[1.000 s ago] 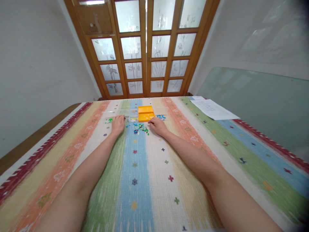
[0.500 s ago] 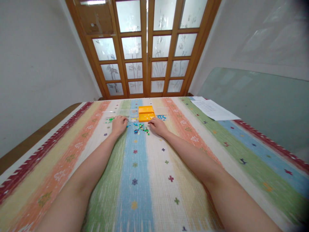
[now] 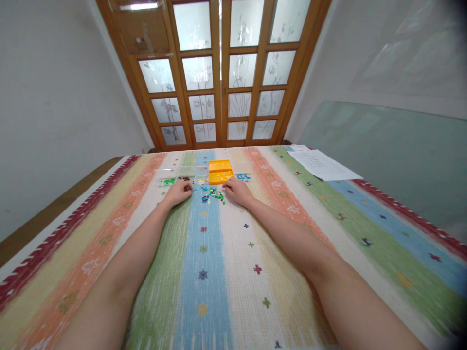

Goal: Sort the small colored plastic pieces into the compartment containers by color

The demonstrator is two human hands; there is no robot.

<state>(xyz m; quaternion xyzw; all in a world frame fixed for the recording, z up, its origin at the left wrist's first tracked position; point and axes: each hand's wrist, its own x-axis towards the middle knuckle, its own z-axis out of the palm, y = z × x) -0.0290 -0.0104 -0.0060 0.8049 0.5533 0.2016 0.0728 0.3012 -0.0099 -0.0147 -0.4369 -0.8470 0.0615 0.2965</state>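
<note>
Both my arms stretch far out over a striped cloth (image 3: 226, 262). My left hand (image 3: 177, 192) rests on the cloth with its fingers curled and tips pinched beside a scatter of small coloured pieces (image 3: 212, 194). My right hand (image 3: 237, 190) lies on the other side of the scatter, fingers bent, tips near the front of a yellow tray (image 3: 220, 172). Clear shallow trays (image 3: 175, 176) stand left of the yellow one, with green pieces (image 3: 168, 182) in one. Whether either hand holds a piece is too small to see.
A sheet of white paper (image 3: 323, 165) lies at the far right of the table. A glass pane (image 3: 394, 155) leans against the right wall. Wooden doors with frosted panes (image 3: 219, 73) stand behind the table's far edge.
My left hand has slid slightly back and left from the clear trays, uncovering the green pieces. The right hand has stayed about where it was.
</note>
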